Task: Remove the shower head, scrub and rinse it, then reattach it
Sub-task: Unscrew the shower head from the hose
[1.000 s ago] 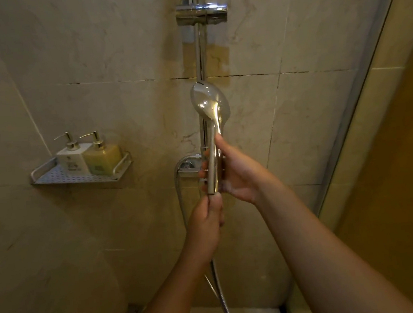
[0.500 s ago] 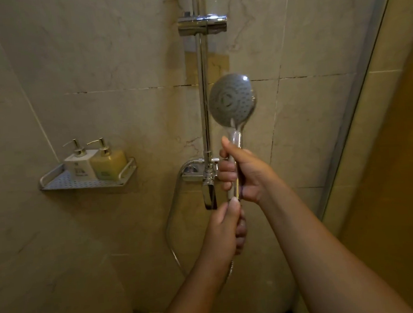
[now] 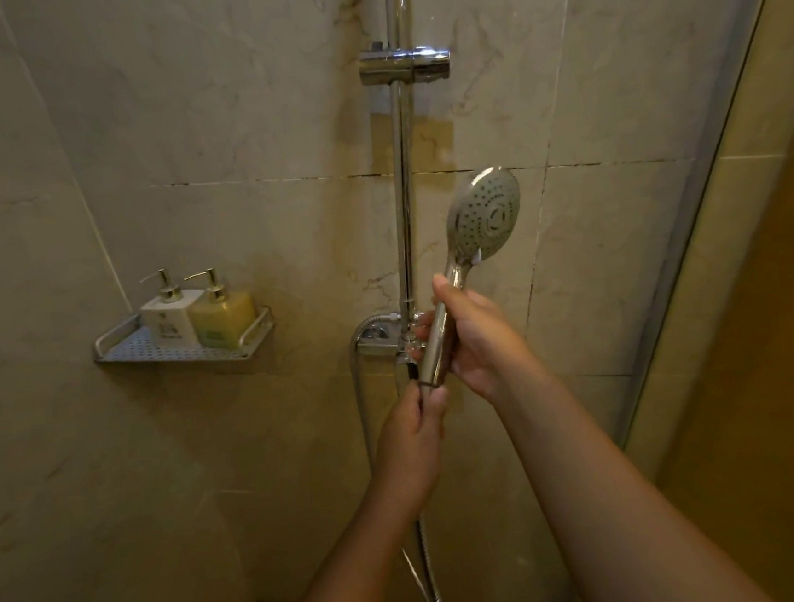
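The shower head (image 3: 484, 218) is off its holder (image 3: 405, 65) and held up before the wall, spray face turned toward me. Its long axis runs from the foot of the handle (image 3: 431, 362) at lower left up to the disc at upper right, tilted a little off vertical. The right hand (image 3: 477, 337) wraps the handle at mid-length, fingers curled round it. The left hand (image 3: 414, 436) sits directly below, closed on the hose (image 3: 429, 576) end where it meets the handle's foot (the joint itself is hidden under the fingers). As I read it, the coming move turns on that axis: the left hand is nearer the coupling and would twist about it while the right steadies. Behind stand the chrome rail (image 3: 403, 180) and the mixer (image 3: 379, 338), just left of the hands. Well to the left, a perforated shelf (image 3: 179, 353) with two pump bottles (image 3: 221, 313) hangs on the marble tiles (image 3: 226, 123). A glass door frame (image 3: 688, 227) closes the right.
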`<state>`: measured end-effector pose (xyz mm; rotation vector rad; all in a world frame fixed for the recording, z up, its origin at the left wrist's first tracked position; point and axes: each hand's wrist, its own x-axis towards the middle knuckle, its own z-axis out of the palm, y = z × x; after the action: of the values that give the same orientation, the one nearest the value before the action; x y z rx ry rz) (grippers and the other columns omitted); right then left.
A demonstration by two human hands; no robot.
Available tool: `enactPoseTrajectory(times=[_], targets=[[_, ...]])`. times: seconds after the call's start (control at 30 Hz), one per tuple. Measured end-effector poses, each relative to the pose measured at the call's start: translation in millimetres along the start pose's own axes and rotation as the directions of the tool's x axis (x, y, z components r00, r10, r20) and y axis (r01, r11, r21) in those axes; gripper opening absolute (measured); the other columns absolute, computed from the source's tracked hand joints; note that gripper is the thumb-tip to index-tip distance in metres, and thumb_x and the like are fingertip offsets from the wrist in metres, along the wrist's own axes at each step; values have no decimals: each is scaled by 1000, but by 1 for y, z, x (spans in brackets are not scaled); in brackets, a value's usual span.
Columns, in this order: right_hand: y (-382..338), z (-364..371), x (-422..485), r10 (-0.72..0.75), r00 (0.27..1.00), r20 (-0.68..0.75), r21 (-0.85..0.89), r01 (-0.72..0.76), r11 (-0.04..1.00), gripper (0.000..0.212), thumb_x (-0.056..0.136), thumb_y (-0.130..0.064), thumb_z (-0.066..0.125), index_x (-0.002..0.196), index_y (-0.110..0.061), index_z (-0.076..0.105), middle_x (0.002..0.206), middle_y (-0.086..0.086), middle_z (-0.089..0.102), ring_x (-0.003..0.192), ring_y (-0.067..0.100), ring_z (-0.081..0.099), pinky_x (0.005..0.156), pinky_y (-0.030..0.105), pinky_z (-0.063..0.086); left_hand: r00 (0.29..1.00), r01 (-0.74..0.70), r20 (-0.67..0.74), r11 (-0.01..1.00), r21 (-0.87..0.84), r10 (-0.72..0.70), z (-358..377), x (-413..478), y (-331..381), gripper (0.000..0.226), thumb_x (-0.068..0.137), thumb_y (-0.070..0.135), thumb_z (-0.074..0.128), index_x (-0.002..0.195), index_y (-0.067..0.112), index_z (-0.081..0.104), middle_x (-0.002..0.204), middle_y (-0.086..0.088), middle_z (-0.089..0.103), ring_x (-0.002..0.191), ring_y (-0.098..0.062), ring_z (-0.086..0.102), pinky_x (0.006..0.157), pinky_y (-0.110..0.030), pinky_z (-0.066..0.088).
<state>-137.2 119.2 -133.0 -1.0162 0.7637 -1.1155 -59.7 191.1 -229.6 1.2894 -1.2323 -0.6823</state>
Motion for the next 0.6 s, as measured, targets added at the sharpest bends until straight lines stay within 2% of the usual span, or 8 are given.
enactPoseTrajectory(times=[0.1, 0.2, 0.27, 0.33, 0.43, 0.53, 0.6], targets=[[0, 1, 0, 39, 998, -59, -55, -42, 998, 23, 94, -37, 66, 92, -16, 56, 65, 1, 56, 59, 16, 56, 75, 42, 49, 999, -13, -38, 996, 88, 16, 9, -4, -5, 18, 101, 25, 50, 85, 16, 53, 63, 10, 48, 53, -1, 40, 57, -33, 33], [-3, -3, -2, 47, 999, 14, -66, -46, 997, 28, 92, -40, 68, 96, -14, 57, 64, 0, 54, 55, 15, 53, 60, 34, 50, 1000, -22, -13, 999, 41, 22, 15, -14, -2, 23, 103, 28, 48, 80, 21, 50, 60, 12, 46, 52, 0, 40, 54, -31, 33], [-4, -7, -4, 51, 993, 104, -62, -45, 997, 30, 90, -42, 70, 95, -15, 58, 63, -2, 54, 52, 13, 52, 52, 29, 48, 1000, 3, 30, 999, -48, -1, 16, -20, 4, 26, 103, 34, 45, 81, 22, 50, 62, 10, 45, 52, 0, 41, 49, -23, 34], [-7, -11, -5, 33, 979, 202, 18, -37, 999, 29, 91, -43, 68, 89, -16, 57, 61, -1, 50, 47, 11, 46, 45, 26, 42, 994, 63, 100, 981, -184, -45, 16, -25, 11, 26, 103, 37, 43, 82, 23, 50, 62, 11, 44, 49, 1, 41, 44, -16, 32], [-11, -10, -5, -9, 950, 311, 182, -51, 982, 34, 85, -47, 68, 89, -16, 53, 69, 3, 53, 44, 10, 44, 39, 22, 39, 978, 128, 197, 943, -309, -68, 13, -28, 22, 29, 102, 44, 42, 83, 23, 50, 56, 12, 41, 44, -2, 34, 39, -16, 27], [-8, -7, -3, -63, 960, 272, 274, -15, 962, 39, 88, -41, 68, 103, -9, 52, 75, 7, 57, 54, 13, 53, 41, 26, 49, 979, 121, 195, 936, -330, -58, 12, -28, 26, 29, 94, 52, 45, 80, 27, 51, 54, 12, 41, 44, -3, 33, 38, -17, 26], [-4, -5, -3, -111, 969, 219, 300, 42, 953, 29, 94, -32, 65, 102, -7, 53, 74, 9, 55, 58, 15, 56, 45, 28, 53, 981, 101, 187, 950, -297, -46, 11, -29, 23, 27, 92, 55, 46, 75, 36, 54, 55, 13, 44, 44, -2, 36, 39, -17, 29]])
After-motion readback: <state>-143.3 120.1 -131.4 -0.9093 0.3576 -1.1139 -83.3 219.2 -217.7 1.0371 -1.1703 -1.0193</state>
